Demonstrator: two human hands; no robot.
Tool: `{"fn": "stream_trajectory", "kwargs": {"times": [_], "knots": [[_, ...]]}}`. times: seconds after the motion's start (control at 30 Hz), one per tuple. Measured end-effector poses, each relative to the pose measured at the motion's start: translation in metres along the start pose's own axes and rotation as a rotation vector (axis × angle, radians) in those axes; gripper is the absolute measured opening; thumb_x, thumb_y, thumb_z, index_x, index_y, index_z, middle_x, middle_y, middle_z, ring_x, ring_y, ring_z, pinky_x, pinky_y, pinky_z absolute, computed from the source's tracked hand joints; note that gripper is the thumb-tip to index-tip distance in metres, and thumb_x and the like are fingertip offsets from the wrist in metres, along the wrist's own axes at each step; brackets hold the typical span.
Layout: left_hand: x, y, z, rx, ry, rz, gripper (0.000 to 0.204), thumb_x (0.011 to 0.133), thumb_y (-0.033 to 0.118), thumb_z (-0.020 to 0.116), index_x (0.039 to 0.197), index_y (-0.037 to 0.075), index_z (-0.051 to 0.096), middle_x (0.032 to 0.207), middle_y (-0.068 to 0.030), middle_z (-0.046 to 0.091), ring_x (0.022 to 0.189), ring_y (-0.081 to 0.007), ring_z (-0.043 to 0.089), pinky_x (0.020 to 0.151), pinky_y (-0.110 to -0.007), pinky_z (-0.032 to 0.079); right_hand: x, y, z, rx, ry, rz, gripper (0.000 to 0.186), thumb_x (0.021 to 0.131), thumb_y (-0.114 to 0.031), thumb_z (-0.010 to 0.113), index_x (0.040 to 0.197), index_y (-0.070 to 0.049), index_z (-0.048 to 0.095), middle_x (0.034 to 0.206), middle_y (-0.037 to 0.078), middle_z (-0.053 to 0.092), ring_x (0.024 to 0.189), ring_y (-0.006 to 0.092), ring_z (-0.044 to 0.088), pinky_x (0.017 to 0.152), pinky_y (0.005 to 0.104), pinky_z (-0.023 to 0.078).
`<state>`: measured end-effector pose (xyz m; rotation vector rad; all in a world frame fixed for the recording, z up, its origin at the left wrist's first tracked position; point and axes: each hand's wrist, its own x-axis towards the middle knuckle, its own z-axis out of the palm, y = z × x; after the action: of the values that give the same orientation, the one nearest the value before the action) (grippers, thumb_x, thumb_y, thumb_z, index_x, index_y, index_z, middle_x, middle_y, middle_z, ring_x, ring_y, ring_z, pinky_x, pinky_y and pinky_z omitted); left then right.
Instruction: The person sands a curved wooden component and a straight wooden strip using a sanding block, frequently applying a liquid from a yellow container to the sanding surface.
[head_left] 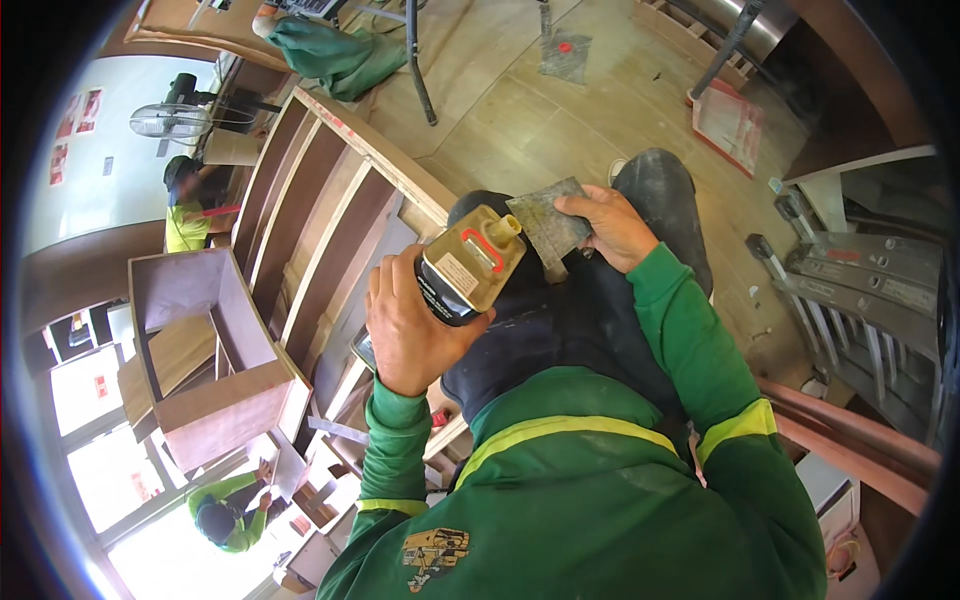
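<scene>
My left hand is wrapped round a rectangular metal can. The can is tilted, with a yellowish top, a dark label side and a red handle. A short pale spout sticks out of its top toward the right. My right hand pinches a worn, grey-green flat sheet that looks like sandpaper, thumb on top. The sheet's left edge is beside the spout; whether they touch I cannot tell. Both hands are above my dark trousers.
A long wooden frame with slats lies on my left, with an open wooden cabinet box beyond it. Two people in yellow-green tops work farther left, near a fan. A folded metal ladder and reddish boards are on my right.
</scene>
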<state>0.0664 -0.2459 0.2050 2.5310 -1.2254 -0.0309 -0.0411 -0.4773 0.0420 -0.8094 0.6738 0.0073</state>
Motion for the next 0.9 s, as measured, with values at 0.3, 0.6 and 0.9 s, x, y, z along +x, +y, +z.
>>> {"fn": "stream_trajectory", "kwargs": {"times": [0.3,0.6,0.9], "knots": [[-0.0006,0.0024,-0.0008,-0.002,-0.014,-0.013,0.08,0.054,0.022,0.096,0.12,0.004,0.056,0.107,-0.0161,0.061,0.102,-0.0401,0.058,0.088,-0.05,0.047,-0.0017,-0.004,0.0011,0.006,-0.005,0.02,0.034,0.097,-0.023,0.071,0.123,-0.002,0.063,0.112,0.007,0.07,0.102,0.017,0.067,0.086,0.037,0.054],[-0.0006,0.0017,-0.0019,0.006,-0.017,-0.009,0.08,0.054,0.023,0.096,0.121,0.005,0.056,0.106,-0.0165,0.06,0.102,-0.0402,0.058,0.089,-0.05,0.047,0.0017,-0.0002,-0.0007,0.036,-0.044,0.031,0.034,0.099,-0.023,0.069,0.124,-0.001,0.062,0.115,0.009,0.068,0.103,0.018,0.067,0.087,0.0383,0.055],[-0.0015,0.0008,-0.0021,-0.019,-0.016,-0.011,0.08,0.053,0.022,0.096,0.121,0.004,0.056,0.107,-0.0169,0.06,0.102,-0.0405,0.058,0.088,-0.05,0.047,0.0009,0.0007,-0.0008,0.071,-0.064,0.061,0.034,0.097,-0.027,0.071,0.125,-0.008,0.066,0.116,0.003,0.068,0.105,0.0151,0.061,0.094,0.0393,0.046]]}}
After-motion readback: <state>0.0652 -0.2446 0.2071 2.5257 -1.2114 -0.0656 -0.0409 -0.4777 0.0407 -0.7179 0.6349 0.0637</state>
